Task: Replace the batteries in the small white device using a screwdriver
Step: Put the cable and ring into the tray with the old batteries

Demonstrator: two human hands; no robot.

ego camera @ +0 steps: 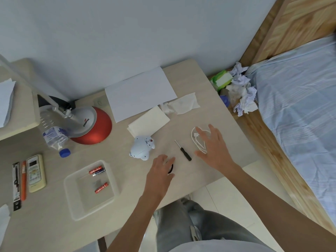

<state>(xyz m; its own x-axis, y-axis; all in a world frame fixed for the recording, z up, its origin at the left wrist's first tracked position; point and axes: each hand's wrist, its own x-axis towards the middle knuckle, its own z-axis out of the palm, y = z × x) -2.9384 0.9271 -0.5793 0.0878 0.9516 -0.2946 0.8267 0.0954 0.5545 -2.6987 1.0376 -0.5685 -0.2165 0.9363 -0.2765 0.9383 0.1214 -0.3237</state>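
Bare desk (163,140) between device (142,147), screwdriver (183,150)

Both bare arms (263,193) reach forward from the near right. The left hand (161,172) lies palm down, fingers loosely straight. The right hand (213,147), farther right, spreads its fingers wide.

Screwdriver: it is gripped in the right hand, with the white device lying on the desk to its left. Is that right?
No. The head view shows the screwdriver in neither hand: it lies on the desk between the left hand and the right hand. The white device does lie on the desk to its left.
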